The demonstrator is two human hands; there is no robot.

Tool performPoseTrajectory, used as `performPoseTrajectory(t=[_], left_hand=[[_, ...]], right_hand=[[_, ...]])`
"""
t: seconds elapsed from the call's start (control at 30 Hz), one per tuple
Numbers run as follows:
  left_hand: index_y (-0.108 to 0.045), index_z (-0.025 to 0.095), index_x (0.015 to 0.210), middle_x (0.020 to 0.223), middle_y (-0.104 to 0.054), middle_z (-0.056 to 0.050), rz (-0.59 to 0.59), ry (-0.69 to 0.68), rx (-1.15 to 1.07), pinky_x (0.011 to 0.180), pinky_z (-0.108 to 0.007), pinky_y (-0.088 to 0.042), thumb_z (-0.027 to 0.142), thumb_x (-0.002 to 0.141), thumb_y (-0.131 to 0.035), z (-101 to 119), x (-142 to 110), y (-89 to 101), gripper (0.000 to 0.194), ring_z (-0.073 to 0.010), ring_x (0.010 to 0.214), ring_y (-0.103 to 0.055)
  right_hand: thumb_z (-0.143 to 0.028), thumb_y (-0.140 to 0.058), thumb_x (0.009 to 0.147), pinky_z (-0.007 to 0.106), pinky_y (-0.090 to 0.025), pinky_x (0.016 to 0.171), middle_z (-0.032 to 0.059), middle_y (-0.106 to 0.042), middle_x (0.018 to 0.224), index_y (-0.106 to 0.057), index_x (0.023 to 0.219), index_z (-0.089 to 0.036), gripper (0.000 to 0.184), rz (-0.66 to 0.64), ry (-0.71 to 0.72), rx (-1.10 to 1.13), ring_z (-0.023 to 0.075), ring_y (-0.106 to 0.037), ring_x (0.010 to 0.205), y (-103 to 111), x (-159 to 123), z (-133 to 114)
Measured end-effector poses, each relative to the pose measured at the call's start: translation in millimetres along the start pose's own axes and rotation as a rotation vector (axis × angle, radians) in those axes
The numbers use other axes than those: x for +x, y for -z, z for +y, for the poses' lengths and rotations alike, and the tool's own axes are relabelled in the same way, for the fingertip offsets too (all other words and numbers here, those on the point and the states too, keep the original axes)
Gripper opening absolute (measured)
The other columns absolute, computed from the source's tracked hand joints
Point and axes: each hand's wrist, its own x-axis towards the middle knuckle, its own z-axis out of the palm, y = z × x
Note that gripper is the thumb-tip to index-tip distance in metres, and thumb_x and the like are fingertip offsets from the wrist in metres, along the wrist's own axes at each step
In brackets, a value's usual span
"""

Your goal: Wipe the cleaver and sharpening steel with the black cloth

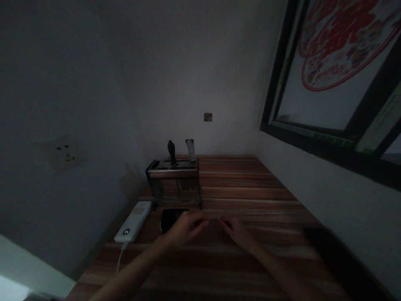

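Observation:
My left hand [188, 225] hovers low over the wood-grain table [250, 192], fingers stretched to the right and thumb apart from them. Facing it across a small gap, my right hand [237, 230] has its fingers loosely bent and its thumb apart. Nothing shows in either hand, though the dim light blurs the fingertips. A black object [169, 218] of unclear kind lies just behind my left hand, partly covered by it. Beyond that stands a knife block [175, 186] with clear sides. A black handle [171, 151] and a grey patterned handle [190, 149] stick up from it.
On the left lies a white power bank [134, 221] with a white cable [120, 257] plugged in. A wall socket [64, 154] is above it. At the right edge sits a long dark object [341, 259], beneath a dark-framed window [326, 100] with red decorations.

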Motion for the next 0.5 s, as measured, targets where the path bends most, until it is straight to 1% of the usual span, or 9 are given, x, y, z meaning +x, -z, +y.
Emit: performPoseTrajectory(t=[0.07, 0.1, 0.23, 0.3, 0.33, 0.37, 0.4, 0.47, 0.5], left_hand=[[-0.060, 0.018, 0.085, 0.076, -0.063, -0.001, 0.142, 0.079, -0.028, 0.066, -0.021, -0.042, 0.032, 0.086, -0.042, -12, -8, 20.4, 0.023, -0.0126, 0.070, -0.057], [-0.060, 0.018, 0.085, 0.077, -0.063, -0.001, 0.235, 0.118, -0.048, 0.067, -0.022, -0.043, 0.032, 0.085, -0.044, -19, -11, 30.5, 0.021, -0.0135, 0.072, -0.057], [-0.056, 0.021, 0.090, 0.085, -0.060, 0.000, 0.745, 0.228, -0.192, 0.077, -0.025, -0.043, 0.033, 0.080, -0.052, -54, -21, 68.8, 0.016, -0.0156, 0.083, -0.056], [-0.055, 0.022, 0.096, 0.092, -0.059, 0.000, 0.976, 0.275, -0.301, 0.083, -0.027, -0.041, 0.034, 0.076, -0.057, -75, -23, 85.7, 0.023, -0.0163, 0.090, -0.055], [-0.055, 0.022, 0.097, 0.095, -0.059, 0.000, 1.059, 0.310, -0.375, 0.085, -0.028, -0.040, 0.035, 0.074, -0.058, -85, -23, 93.1, 0.027, -0.0164, 0.093, -0.054], [-0.055, 0.022, 0.097, 0.095, -0.059, 0.000, 1.113, 0.355, -0.472, 0.084, -0.028, -0.040, 0.036, 0.072, -0.059, -96, -24, 99.4, 0.029, -0.0164, 0.093, -0.055], [-0.055, 0.021, 0.097, 0.095, -0.060, -0.001, 1.116, 0.400, -0.590, 0.083, -0.029, -0.042, 0.037, 0.070, -0.059, -106, -24, 104.8, 0.032, -0.0166, 0.093, -0.055], [-0.056, 0.019, 0.094, 0.096, -0.060, -0.002, 1.077, 0.456, -0.798, 0.080, -0.029, -0.043, 0.038, 0.067, -0.061, -124, -23, 112.3, 0.033, -0.0168, 0.093, -0.056], [-0.057, 0.019, 0.093, 0.097, -0.061, -0.003, 1.049, 0.459, -0.868, 0.079, -0.029, -0.044, 0.039, 0.067, -0.061, -131, -23, 114.7, 0.033, -0.0172, 0.094, -0.056]], right_hand=[[-0.043, -0.036, 0.086, 0.025, -0.037, 0.054, 0.0010, -0.058, 0.059, -0.059, 0.066, -0.017, 0.040, 0.019, -0.003, 0.027, 0.0148, -0.052, 0.055, 3, 1, -1], [-0.044, -0.037, 0.085, 0.024, -0.037, 0.052, 0.0005, -0.056, 0.057, -0.058, 0.065, -0.017, 0.039, 0.025, -0.006, 0.048, 0.0141, -0.050, 0.053, 5, 2, -2], [-0.048, -0.043, 0.082, 0.023, -0.036, 0.047, -0.0021, -0.050, 0.051, -0.054, 0.066, -0.018, 0.035, 0.056, -0.019, 0.180, 0.0122, -0.047, 0.047, 15, 15, -8], [-0.049, -0.047, 0.079, 0.023, -0.037, 0.047, -0.0029, -0.050, 0.051, -0.054, 0.069, -0.019, 0.033, 0.083, -0.021, 0.257, 0.0119, -0.048, 0.047, 22, 27, -14], [-0.050, -0.048, 0.078, 0.023, -0.038, 0.047, -0.0030, -0.050, 0.052, -0.054, 0.070, -0.019, 0.033, 0.104, -0.017, 0.292, 0.0119, -0.048, 0.047, 25, 35, -18], [-0.050, -0.050, 0.076, 0.023, -0.038, 0.048, -0.0027, -0.051, 0.054, -0.054, 0.072, -0.019, 0.032, 0.126, -0.009, 0.318, 0.0120, -0.049, 0.049, 27, 43, -22], [-0.050, -0.051, 0.075, 0.023, -0.039, 0.048, -0.0022, -0.052, 0.057, -0.054, 0.074, -0.019, 0.031, 0.154, 0.004, 0.337, 0.0121, -0.050, 0.051, 29, 52, -26], [-0.049, -0.056, 0.072, 0.024, -0.041, 0.051, -0.0003, -0.055, 0.064, -0.055, 0.077, -0.019, 0.031, 0.216, 0.047, 0.358, 0.0130, -0.051, 0.057, 31, 71, -34], [-0.048, -0.058, 0.070, 0.025, -0.042, 0.054, 0.0009, -0.056, 0.069, -0.056, 0.079, -0.019, 0.031, 0.247, 0.066, 0.371, 0.0139, -0.053, 0.061, 31, 81, -38]])
